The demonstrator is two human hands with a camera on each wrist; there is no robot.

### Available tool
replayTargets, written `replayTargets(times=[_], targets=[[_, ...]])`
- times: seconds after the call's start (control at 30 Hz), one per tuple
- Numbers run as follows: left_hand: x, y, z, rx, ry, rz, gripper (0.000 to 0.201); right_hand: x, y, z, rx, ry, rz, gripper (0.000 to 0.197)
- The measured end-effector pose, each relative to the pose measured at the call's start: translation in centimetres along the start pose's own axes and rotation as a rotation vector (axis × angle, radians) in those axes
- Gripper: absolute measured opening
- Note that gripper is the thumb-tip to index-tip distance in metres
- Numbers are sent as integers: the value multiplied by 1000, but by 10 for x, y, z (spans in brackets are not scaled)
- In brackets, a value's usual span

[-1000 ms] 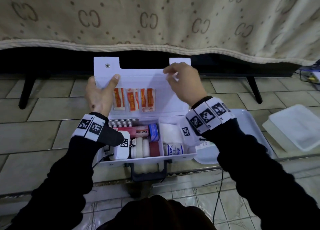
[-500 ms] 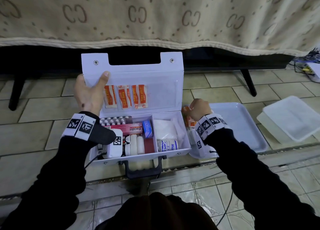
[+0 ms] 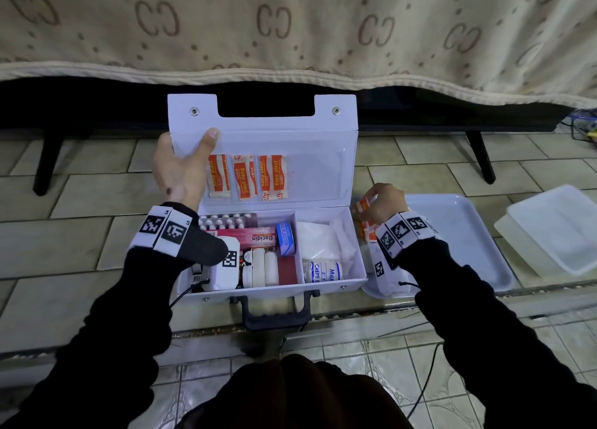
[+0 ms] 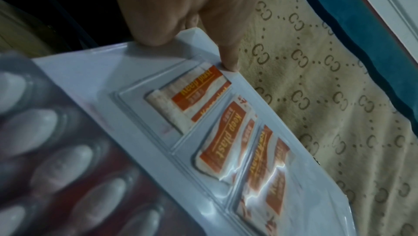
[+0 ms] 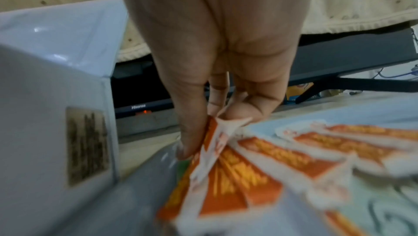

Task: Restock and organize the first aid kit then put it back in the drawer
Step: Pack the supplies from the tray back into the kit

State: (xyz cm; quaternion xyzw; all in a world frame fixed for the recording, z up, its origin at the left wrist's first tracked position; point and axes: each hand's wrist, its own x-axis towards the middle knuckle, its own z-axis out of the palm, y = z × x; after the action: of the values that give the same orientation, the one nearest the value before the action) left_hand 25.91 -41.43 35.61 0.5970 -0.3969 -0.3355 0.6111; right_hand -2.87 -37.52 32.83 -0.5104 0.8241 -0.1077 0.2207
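The white first aid kit [image 3: 326,284] lies open on the tiled floor, its lid [image 3: 310,144] standing up. My left hand [image 3: 181,170] grips the lid's left edge, thumb on the inside face [image 4: 228,57]. Orange plaster packets [image 3: 247,178] sit in the lid's clear pocket [image 4: 224,132]. The box holds a pill blister [image 3: 226,223], a Bacidin box [image 3: 255,238], a plaster tape roll [image 3: 286,238], gauze [image 3: 318,241] and a crepe bandage [image 3: 324,272]. My right hand [image 3: 384,202] pinches an orange plaster packet [image 5: 212,143] from a fanned pile [image 5: 294,159] on the blue tray [image 3: 462,234].
A clear plastic container with lid [image 3: 555,228] lies right of the tray. A black TV stand [image 3: 478,157] under a patterned cloth [image 3: 290,24] runs behind the kit. Cables [image 3: 420,396] trail over the floor tiles in front, near my knees.
My right hand left the lid's top right corner and dropped to the tray, where it now pinches a plaster packet. The left hand kept its hold on the lid.
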Motion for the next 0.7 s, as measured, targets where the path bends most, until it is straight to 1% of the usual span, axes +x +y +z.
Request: replayTargets(times=[0.17,0.23,0.3,0.33,0.4,0.47,0.53,0.6,0.7], targets=[[0,1,0,2,1,12,30,1,-6,-24,64,22,-54,31],[1,0,0,3,0,11,31,-2,-13,-41,94,66,-90,30],[2,-2,0,4,0,13,34,-10,-27,-60,125,158,-195,27],[2,-2,0,4,1,14,35,-16,-37,-69,186,196,-258,24],[2,-3,0,-5,0,12,36,-29,-59,-79,330,224,-390,20],[2,-2,1,-24,-8,2,33,-33,-80,-78,416,190,-499,12],[1,-1,1,-25,-22,-9,30,-35,-96,-72,419,129,-572,4],[0,0,0,-27,-26,-7,29,-35,-109,-66,394,88,-605,7],[-1,1,0,-23,-14,6,30,-33,-123,-59,314,90,-628,11]])
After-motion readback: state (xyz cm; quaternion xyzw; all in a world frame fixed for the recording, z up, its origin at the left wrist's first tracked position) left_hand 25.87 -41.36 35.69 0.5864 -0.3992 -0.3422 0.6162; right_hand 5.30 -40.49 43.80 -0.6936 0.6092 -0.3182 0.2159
